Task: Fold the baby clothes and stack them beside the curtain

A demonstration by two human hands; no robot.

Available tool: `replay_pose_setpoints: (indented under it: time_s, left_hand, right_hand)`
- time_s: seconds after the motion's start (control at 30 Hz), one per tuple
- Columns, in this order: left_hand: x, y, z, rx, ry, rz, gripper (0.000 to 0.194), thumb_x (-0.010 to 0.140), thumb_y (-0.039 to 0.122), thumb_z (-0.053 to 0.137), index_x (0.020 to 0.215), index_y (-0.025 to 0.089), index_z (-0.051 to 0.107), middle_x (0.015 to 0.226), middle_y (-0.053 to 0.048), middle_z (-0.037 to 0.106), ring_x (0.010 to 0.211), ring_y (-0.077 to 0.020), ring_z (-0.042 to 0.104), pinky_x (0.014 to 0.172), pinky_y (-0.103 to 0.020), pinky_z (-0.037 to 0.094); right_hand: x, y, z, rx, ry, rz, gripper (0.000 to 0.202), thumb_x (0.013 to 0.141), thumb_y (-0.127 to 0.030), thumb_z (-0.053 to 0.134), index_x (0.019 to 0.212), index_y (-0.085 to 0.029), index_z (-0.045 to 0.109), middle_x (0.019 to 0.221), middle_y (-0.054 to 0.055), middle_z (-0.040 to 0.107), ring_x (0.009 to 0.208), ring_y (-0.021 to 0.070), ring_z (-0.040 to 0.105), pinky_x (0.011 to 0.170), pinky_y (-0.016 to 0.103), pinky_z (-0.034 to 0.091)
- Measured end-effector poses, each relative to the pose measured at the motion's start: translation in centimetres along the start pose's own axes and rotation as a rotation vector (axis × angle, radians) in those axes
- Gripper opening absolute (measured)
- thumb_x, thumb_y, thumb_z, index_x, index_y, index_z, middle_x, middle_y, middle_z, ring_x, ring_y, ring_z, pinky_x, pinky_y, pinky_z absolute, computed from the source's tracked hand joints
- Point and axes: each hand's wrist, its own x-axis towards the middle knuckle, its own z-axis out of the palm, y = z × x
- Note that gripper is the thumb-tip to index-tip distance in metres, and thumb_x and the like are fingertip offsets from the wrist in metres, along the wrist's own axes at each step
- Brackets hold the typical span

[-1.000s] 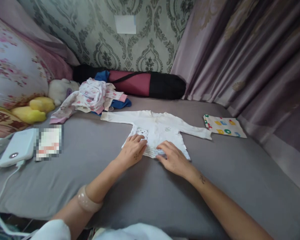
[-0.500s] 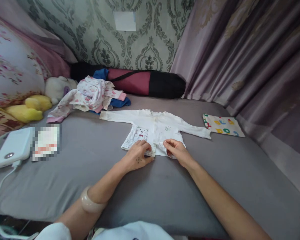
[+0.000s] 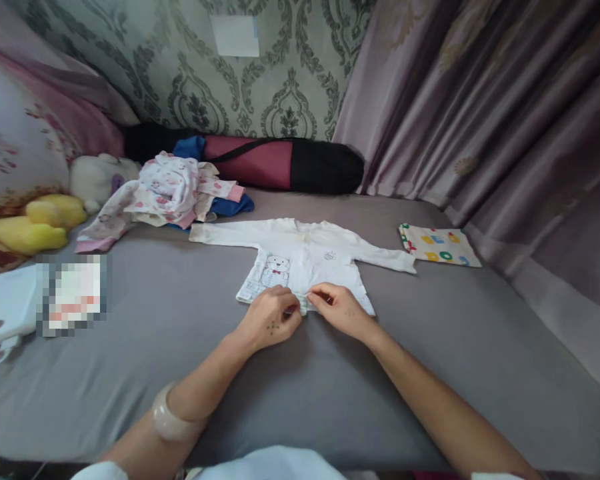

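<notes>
A small white long-sleeved shirt [image 3: 310, 257] lies spread on the grey sheet, its sleeves stretched out to both sides and a bear print at its lower left. My left hand [image 3: 271, 319] is closed at the bottom hem, left of the front opening, pinching the fabric. Just to its right, my right hand [image 3: 341, 308] pinches the hem near the middle with thumb and forefinger. The fingertips of both hands are close together, and they partly cover the hem.
A folded cloth with colourful letters [image 3: 443, 246] lies right of the shirt. Piled clothes [image 3: 167, 190], plush toys [image 3: 45, 220] and a white power bank [image 3: 13, 307] are at the left. A long black and red bag [image 3: 260, 163] lies along the wall.
My right hand has moved left to the middle of the hem, beside my left hand. The lifted right corner of the shirt now lies flat. The view has shifted slightly.
</notes>
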Motion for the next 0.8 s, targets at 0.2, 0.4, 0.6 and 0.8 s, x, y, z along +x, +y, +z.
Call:
replay_pose_setpoints:
  time_s: [0.2,0.4,0.6,0.8]
  left_hand:
    - [-0.1,-1.3,0.7,0.002,0.043,0.101,0.040,0.090,0.019,0.042,0.129,0.017,0.051,0.133,-0.011,0.054,0.126,-0.0239,0.046,0.104,-0.040,0.039]
    - [1.2,-1.2,0.2,0.126,-0.146,0.156,0.033,0.097,0.030,0.036,0.116,0.023,0.062,0.127,-0.007,0.062,0.119,-0.0249,0.055,0.102,-0.044,0.039]
    - [9.3,0.6,1.2,0.011,-0.078,0.129,0.027,0.091,0.025,0.042,0.093,0.017,0.068,0.091,-0.009,0.070,0.087,-0.0218,0.064,0.080,-0.034,0.047]
    - [19.8,2.5,6.9,-0.103,-0.178,0.159,0.032,0.076,0.032,0.066,0.103,0.015,0.066,0.095,-0.009,0.068,0.082,-0.0196,0.063,0.078,-0.029,0.049]
  right_hand:
    - [-1.6,-0.9,0.0,-0.216,-0.062,-0.174,0.026,0.096,-0.023,0.042,0.094,-0.020,0.068,0.095,0.004,0.069,0.090,0.0151,0.061,0.083,0.026,0.044]
    - [-3.2,1.7,-4.2,-0.353,0.162,-0.065,0.023,0.093,-0.024,0.045,0.094,-0.020,0.068,0.094,0.005,0.070,0.087,0.0162,0.062,0.080,0.026,0.044]
    - [-4.2,4.4,-7.2,-0.497,0.365,0.344,0.023,0.089,-0.032,0.048,0.091,-0.019,0.068,0.081,0.006,0.071,0.075,0.0188,0.064,0.068,0.026,0.040]
    - [-4.3,4.0,-5.9,-0.556,0.287,0.495,0.027,0.090,-0.041,0.051,0.088,-0.019,0.066,0.084,0.009,0.071,0.081,0.0214,0.066,0.064,0.027,0.036]
